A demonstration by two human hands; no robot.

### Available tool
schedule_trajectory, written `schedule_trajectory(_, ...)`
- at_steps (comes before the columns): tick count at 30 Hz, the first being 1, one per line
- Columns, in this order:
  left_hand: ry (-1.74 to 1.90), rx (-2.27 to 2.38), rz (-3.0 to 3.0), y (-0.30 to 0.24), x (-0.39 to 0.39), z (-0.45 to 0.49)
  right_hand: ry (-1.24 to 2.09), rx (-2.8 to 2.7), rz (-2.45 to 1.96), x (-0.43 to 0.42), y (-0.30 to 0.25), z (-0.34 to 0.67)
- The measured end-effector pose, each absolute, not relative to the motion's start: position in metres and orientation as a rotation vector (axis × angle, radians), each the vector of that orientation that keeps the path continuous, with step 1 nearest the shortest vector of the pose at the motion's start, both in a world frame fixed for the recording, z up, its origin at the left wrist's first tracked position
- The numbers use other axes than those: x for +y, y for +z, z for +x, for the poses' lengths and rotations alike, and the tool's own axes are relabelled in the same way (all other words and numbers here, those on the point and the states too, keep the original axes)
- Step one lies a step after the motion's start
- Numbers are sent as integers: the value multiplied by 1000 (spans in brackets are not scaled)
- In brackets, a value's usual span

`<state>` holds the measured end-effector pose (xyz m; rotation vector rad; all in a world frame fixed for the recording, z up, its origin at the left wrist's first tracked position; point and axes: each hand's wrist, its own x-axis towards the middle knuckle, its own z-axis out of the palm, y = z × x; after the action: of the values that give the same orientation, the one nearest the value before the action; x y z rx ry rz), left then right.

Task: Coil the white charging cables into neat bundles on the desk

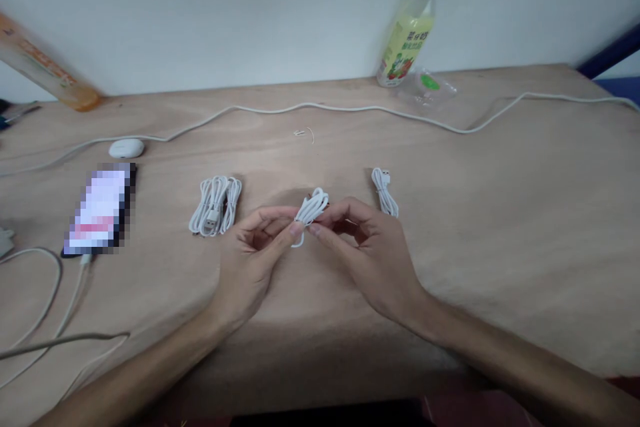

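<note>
A coiled white USB cable (314, 205) is held up between my two hands, just above the wooden table. My left hand (255, 253) pinches it from the left, thumb and forefinger closed on the bundle. From the other side, my right hand (373, 250) also has thumb and fingers closed at the middle of the coil. Its lower part is partly hidden by my fingertips. Several bundled white cables (215, 205) lie grouped to the left, one USB plug showing. Another bundled USB cable (385, 192) lies beyond my right hand.
A phone (97, 213) with a charging lead and a white earbud case (127, 148) lie at left. A long white cord (350, 108) crosses the back. An orange bottle (50, 70), a yellow drink bottle (407, 37) and clear plastic wrap (429, 90) are by the wall.
</note>
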<state>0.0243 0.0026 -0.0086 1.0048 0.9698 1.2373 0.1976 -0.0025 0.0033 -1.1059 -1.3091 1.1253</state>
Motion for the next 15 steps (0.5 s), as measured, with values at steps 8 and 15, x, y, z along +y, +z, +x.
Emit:
schedule_trajectory(8,1264,997,1055,-5,4,23,1358,-1265,-1097,3,8,203)
schedule_trajectory(15,1272,1002,1085,-7,5,22,1589,-1257,-965,7,8,205)
